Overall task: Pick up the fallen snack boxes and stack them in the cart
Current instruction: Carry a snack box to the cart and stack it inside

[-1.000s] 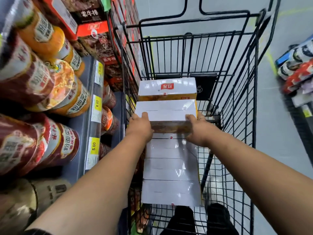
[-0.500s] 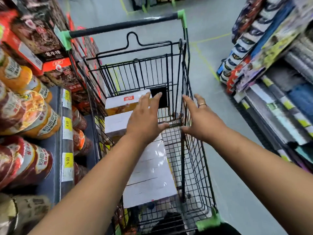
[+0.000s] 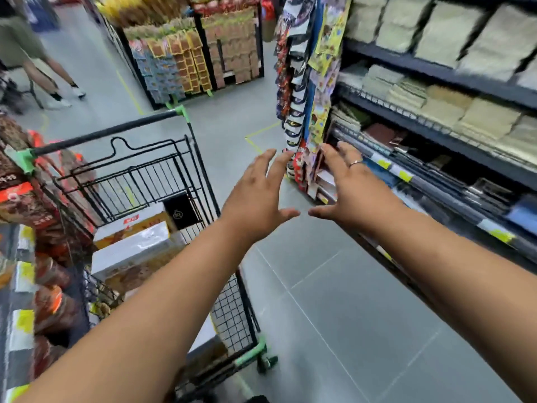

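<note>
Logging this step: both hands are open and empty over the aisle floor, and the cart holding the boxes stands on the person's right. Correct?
One slip: the head view shows the cart holding the snack boxes on the person's left, not right. The left hand and right hand are open and empty over the floor.

Supermarket aisle. Wire shopping cart [image 3: 107, 130] with green corner caps, boxed goods inside. Dark steel shelves [image 3: 430, 71] on the right stacked with bagged stock, yellow price tags [image 3: 404, 175] along the rail. Hanging packet strips [image 3: 293, 82] on the shelf end, full snack display rack [image 3: 186, 62] across the grey tiled floor [image 3: 334, 286]. Another person [image 3: 29, 53] walking, far left.
</note>
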### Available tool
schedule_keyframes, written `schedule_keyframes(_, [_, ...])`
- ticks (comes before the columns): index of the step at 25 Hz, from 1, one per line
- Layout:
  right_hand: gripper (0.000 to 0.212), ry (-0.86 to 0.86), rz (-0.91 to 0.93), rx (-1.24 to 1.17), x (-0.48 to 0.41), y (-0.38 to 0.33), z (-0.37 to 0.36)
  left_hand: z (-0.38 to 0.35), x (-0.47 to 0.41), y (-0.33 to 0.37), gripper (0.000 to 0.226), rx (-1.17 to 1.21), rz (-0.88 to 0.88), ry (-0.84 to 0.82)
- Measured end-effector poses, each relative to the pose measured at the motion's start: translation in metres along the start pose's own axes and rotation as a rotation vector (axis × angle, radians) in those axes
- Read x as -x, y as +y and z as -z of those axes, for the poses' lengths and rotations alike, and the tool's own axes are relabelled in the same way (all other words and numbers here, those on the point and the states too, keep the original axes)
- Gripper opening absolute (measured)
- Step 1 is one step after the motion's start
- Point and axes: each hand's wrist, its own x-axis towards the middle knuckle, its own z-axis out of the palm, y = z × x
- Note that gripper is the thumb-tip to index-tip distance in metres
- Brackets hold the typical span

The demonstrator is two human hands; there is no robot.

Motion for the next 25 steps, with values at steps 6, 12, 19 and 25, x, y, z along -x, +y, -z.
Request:
schedule_keyframes(6, [0.119, 0.160, -0.191, 0.050, 0.101, 0.103, 0.113, 0.004, -0.031, 0.170, 0.102, 0.015, -0.301, 0.065])
schedule_keyframes(12, [0.117, 0.331, -0.414, 0.061, 0.185, 0.177, 0.202, 0.018, -0.072, 0.311, 0.101, 0.022, -0.602, 0.070])
schedule_keyframes(19, [0.118, 0.439, -0.696, 0.180, 0.259, 0.227, 0.266, 0.017, -0.114, 0.443, 0.103, 0.129, -0.958, 0.093])
schedule_keyframes(25, [0.117, 0.564, -0.980, 0.321, 0.314, 0.253, 0.319, 0.002, -0.138, 0.554, 0.103, 0.305, -1.286, 0.042])
